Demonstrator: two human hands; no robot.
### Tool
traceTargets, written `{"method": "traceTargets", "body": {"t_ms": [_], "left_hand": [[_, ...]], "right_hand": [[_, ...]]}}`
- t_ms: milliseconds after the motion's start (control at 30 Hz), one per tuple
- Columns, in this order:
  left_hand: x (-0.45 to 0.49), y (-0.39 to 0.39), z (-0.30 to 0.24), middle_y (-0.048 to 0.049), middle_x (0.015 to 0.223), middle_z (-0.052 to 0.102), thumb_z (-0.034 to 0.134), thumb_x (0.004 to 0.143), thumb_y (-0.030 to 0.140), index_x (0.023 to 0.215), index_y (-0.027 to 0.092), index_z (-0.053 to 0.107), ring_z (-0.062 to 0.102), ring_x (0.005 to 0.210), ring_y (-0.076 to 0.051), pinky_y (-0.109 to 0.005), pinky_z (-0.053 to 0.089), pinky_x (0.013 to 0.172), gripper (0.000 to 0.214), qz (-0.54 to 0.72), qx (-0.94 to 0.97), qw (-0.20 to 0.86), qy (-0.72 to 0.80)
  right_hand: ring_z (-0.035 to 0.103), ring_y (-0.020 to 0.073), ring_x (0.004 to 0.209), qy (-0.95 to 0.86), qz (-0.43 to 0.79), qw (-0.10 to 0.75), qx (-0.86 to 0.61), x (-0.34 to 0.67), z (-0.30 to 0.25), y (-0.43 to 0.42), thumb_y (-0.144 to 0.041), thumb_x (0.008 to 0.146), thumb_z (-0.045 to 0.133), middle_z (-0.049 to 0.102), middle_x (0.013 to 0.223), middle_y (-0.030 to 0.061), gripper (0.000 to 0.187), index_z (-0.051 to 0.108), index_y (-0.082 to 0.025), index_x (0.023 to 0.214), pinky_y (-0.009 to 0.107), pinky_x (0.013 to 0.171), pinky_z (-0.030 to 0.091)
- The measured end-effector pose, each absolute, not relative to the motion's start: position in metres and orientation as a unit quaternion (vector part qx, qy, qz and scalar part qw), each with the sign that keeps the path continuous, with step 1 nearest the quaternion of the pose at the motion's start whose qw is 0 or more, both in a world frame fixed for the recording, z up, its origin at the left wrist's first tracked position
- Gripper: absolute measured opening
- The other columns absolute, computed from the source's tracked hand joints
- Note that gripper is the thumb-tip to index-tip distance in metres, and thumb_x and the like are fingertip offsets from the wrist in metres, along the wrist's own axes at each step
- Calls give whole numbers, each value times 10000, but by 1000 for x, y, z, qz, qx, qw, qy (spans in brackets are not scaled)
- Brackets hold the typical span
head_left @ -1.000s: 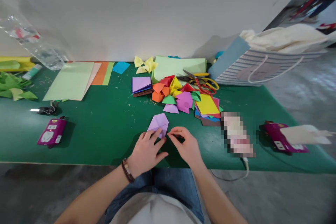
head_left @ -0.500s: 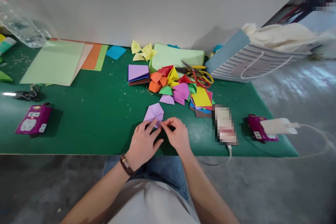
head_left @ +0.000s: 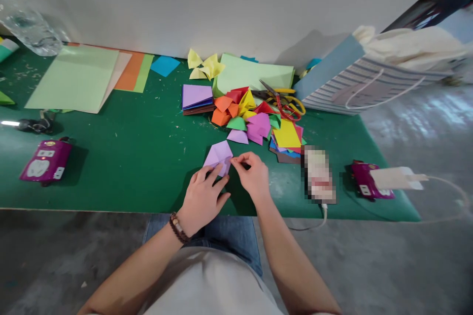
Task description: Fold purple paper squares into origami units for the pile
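A partly folded sheet of lilac paper [head_left: 219, 152] with visible creases lies on the green tabletop in front of me. My left hand [head_left: 205, 200], with a dark beaded bracelet at the wrist, rests its spread fingertips on the paper's lower part. At the sheet's right edge, my right hand [head_left: 252, 176] has thumb and forefinger pinched together on the paper. Just beyond it sit a folded lilac piece [head_left: 237, 136] and a heap of folded paper pieces, among them orange [head_left: 220, 117], magenta [head_left: 258, 127] and green [head_left: 236, 123].
Paper stacks [head_left: 197, 94] and scissors [head_left: 283, 103] lie behind the heap. A phone [head_left: 318, 174] and a purple power adapter [head_left: 360, 177] with a white charger are on the right, a striped paper bag [head_left: 328, 81] behind. Leftward are another purple adapter [head_left: 46, 161], large sheets [head_left: 74, 78] and a plastic bottle [head_left: 27, 24].
My right hand has moved slightly up along the lilac paper's right edge, still pinching. The left hand stays on the paper. The whole view has shifted a little.
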State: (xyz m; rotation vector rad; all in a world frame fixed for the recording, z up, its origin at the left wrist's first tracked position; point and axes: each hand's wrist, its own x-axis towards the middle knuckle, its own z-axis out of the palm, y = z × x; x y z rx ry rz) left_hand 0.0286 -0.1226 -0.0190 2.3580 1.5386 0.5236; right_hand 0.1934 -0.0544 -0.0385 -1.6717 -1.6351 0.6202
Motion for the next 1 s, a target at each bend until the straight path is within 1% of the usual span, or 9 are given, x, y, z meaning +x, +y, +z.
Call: {"method": "traceTargets", "body": {"t_ms": [233,367,433,500,567,667,767,1000], "left_hand": [[28,-122,-19,-51,1449,457,573,888,340,1237,249,589,409,1251,-285,-476,418,992,361,175,815,140,534],[28,-122,-20,-44,1452,455,554,900,337,1237,246,589,405,1251,-283,-475,406,1002,351,179,816,137,533],[27,-123,-21,-49,1451,454,546,904,343,1248,243,581,401,1258,-281,-472,401,1007,360,182,817,136,530],[27,-124,-21,-56,1447,457,544,905,352,1251,243,577,398,1264,-281,-472,397,1010,364,184,818,136,528],[27,-124,-21,-59,1441,462,550,901,355,1248,249,579,399,1264,-281,-474,398,1008,363,186,817,137,528],[27,-124,-20,-58,1447,455,561,894,348,1252,255,572,400,1263,-280,-473,400,1006,370,185,816,137,530],[27,-124,-19,-52,1456,444,561,894,341,1254,258,569,400,1261,-279,-473,400,1008,369,183,816,139,531],[27,-123,-18,-52,1455,444,553,899,337,1247,258,573,399,1259,-276,-475,399,1006,357,181,816,142,530]], "right_hand": [[650,231,790,-628,238,365,-645,195,-41,-41,-394,781,641,712,777,28,209,523,-241,700,361,719,470],[641,210,705,-644,239,371,-625,200,-42,-31,-377,793,638,696,736,22,195,540,-233,705,340,685,466],[624,195,671,-669,234,370,-600,204,-41,-30,-364,815,625,695,749,20,155,582,-225,761,336,688,462],[604,190,673,-709,197,355,-576,209,-39,-31,-351,843,607,702,792,24,134,627,-219,864,346,715,449],[591,198,709,-757,137,323,-552,213,-37,-31,-336,867,593,703,828,30,138,649,-218,912,360,736,422],[593,214,794,-809,71,270,-517,216,-37,-31,-312,897,564,689,838,42,150,658,-213,836,364,738,382],[583,213,820,-832,43,240,-498,218,-38,-28,-300,917,537,668,816,44,182,653,-208,811,358,739,362],[559,215,812,-862,13,217,-457,220,-37,-23,-285,934,500,637,780,52,210,653,-197,819,352,734,347]]}}
